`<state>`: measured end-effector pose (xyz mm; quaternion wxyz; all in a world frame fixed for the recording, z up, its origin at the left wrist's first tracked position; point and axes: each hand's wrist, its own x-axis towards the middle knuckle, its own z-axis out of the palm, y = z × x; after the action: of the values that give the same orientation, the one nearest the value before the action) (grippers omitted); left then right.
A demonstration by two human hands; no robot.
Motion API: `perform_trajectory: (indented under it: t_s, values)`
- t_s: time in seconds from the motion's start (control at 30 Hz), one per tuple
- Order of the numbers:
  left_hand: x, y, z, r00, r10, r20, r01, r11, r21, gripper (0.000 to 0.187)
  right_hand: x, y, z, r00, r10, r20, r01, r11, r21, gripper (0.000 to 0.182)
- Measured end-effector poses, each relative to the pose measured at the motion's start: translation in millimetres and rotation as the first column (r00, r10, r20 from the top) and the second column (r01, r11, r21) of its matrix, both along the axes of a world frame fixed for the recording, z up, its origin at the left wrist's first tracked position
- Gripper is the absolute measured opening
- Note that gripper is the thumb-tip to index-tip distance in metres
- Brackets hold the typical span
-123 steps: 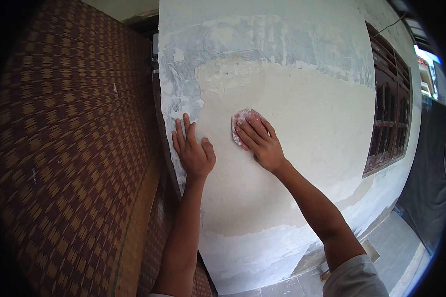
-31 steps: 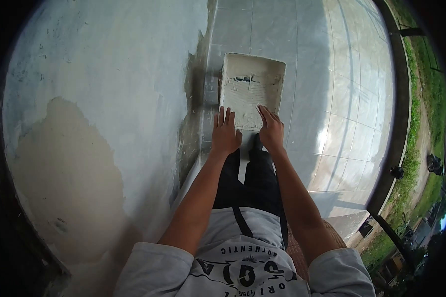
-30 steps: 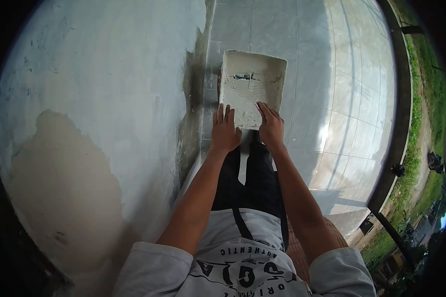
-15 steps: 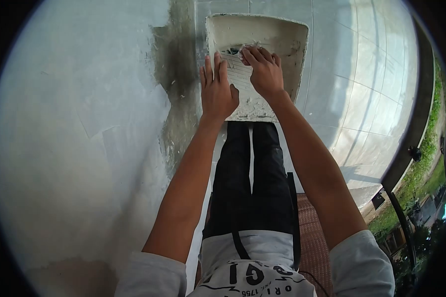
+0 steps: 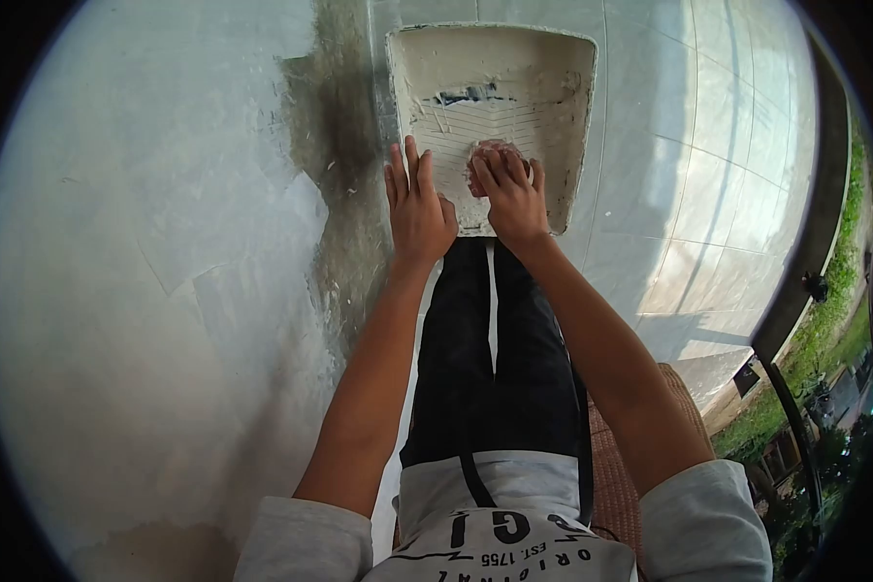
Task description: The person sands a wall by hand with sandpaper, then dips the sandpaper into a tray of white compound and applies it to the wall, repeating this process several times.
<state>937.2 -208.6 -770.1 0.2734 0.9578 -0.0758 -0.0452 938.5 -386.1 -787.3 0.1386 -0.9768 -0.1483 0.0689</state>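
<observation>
A paint tray, ribbed on its sloping floor and coated in off-white residue, lies in front of my legs. My right hand is closed round a crumpled reddish cloth smeared with white, pressed on the tray's ribbed floor toward its near end. My left hand rests over the tray's left rim, its fingers stretched out along the edge. Farther up the floor a dark patch shows through the pale coating.
On the left stands a wall with patchy white plaster and a bare grey strip beside the tray. Pale floor tiles spread to the right, up to a dark edge with grass outside. A reddish-brown woven surface lies beneath me.
My right hand has pulled the cloth toward me, from the dark patch to the near part of the tray. The dark patch is more exposed. My left hand has slid slightly nearer.
</observation>
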Motion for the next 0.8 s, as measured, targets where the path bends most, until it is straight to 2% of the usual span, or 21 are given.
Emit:
perform_trajectory:
  t_s: [0.07,0.2,0.27,0.3,0.43,0.6,0.67,0.7,0.8]
  values:
    - [-1.2,1.3,0.8,1.000,0.008,0.000,-0.008,1.000,0.001,0.073,-18.4,0.3,3.1,0.999,0.000,-0.038,0.001,1.000,0.007,0.061]
    - [-1.3,7.8,1.0,1.000,0.011,-0.013,-0.011,1.000,0.007,0.072,-1.3,-4.9,24.8,0.996,-0.012,-0.089,0.018,0.998,0.062,0.058]
    - [-0.6,11.1,-0.5,1.000,0.021,-0.018,-0.021,1.000,0.001,0.072,34.5,-7.8,26.1,0.989,-0.124,0.074,0.118,0.990,0.081,0.056]
    - [-0.2,13.0,-2.6,1.000,0.014,0.000,-0.014,1.000,0.000,0.072,53.0,-11.3,22.0,0.983,-0.124,0.136,0.114,0.991,0.074,0.054]
    - [-1.2,14.3,-1.3,0.999,0.020,0.030,-0.020,1.000,-0.005,0.074,94.0,-19.9,2.1,0.983,-0.066,0.169,0.064,0.998,0.020,0.052]
    - [-8.7,12.2,3.1,0.999,0.031,0.024,-0.031,0.999,-0.024,0.073,57.5,-14.0,-0.5,0.990,-0.017,0.143,0.025,0.998,-0.052,0.052]
    - [-13.1,11.8,3.0,0.999,0.031,0.038,-0.030,0.999,-0.042,0.072,33.2,-11.7,2.3,0.999,0.015,0.050,-0.012,0.998,-0.064,0.053]
    - [-16.2,11.7,2.4,0.999,0.035,0.037,-0.034,0.999,-0.037,0.072,22.8,-10.0,4.0,0.996,0.014,0.086,-0.011,0.999,-0.033,0.048]
    - [-16.5,10.9,7.6,0.998,0.050,0.025,-0.049,0.998,-0.033,0.071,27.9,-5.2,18.3,0.999,-0.030,0.040,0.029,0.999,0.017,0.042]
